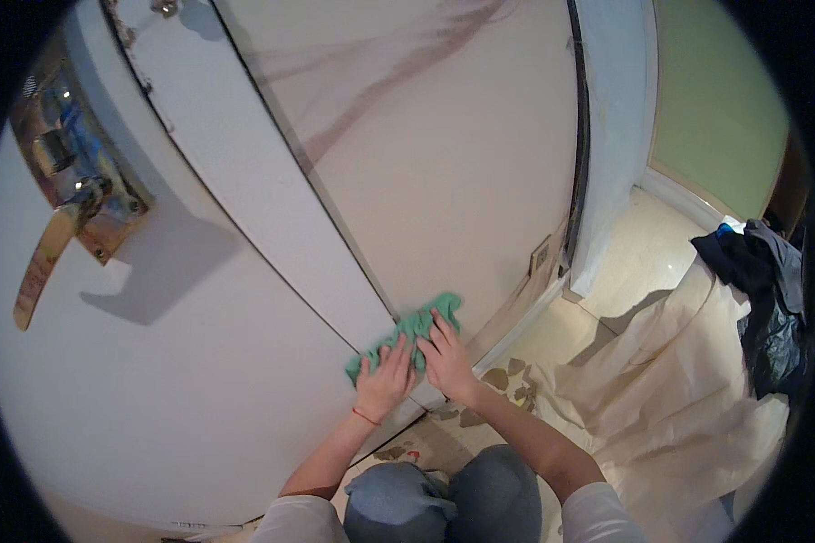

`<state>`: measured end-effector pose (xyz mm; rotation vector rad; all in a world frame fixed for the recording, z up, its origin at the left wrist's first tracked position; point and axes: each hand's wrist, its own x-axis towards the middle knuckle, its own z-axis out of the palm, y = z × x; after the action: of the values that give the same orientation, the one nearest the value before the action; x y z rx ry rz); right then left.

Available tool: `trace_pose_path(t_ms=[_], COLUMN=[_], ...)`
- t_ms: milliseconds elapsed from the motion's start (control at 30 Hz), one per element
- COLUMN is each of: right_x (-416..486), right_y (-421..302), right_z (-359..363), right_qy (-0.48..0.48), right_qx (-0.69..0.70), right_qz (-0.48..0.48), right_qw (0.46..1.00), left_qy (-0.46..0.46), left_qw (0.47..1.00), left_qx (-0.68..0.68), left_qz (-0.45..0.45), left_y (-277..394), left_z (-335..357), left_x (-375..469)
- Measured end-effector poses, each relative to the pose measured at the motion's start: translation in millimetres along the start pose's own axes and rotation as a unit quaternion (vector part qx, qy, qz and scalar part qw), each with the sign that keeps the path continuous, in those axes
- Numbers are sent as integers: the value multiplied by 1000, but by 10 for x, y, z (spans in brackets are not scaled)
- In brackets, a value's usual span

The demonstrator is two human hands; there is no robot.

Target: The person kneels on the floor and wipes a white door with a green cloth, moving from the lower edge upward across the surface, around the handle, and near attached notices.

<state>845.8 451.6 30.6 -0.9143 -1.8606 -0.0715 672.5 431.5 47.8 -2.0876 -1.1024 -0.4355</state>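
Observation:
A crumpled green cloth [418,324] lies against the lower part of a white door frame [272,197]. My left hand [385,380] presses on the cloth's lower left part, fingers bent over it, with a red string at the wrist. Just to the right, my right hand [446,356] bears on the cloth's other end, its fingers spread a little. Whether the fingers pinch the cloth or only press it flat cannot be told. Left of the frame is a white door [197,380] with a worn metal lever handle [44,271].
A pale wall [448,176] with reddish streaks and a socket plate [540,255] borders the frame. Broken brown pieces [472,415] lie on the tiled floor by its base. A cream sheet [665,380] and dark fabric [740,265] are heaped at the right.

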Motion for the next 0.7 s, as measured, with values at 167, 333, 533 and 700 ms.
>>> trace_pose_path(t_ms=[167,333,533,700], right_x=[-456,247,1213,1027], right_y=[45,-100,-159,172], right_z=[60,-217,-557,-490], right_qy=[-39,-36,83,41], right_qx=[22,3,-54,-73], right_qz=[12,4,-99,-220], right_qw=[999,999,990,972], left_qy=[-20,64,233,131], left_qw=[998,992,943,963], left_qx=[-50,-63,-198,-211], left_qz=[41,-83,-131,-104], left_y=[249,47,-240,-1], left_z=[314,-77,-393,-326], left_x=[-353,161,776,491])
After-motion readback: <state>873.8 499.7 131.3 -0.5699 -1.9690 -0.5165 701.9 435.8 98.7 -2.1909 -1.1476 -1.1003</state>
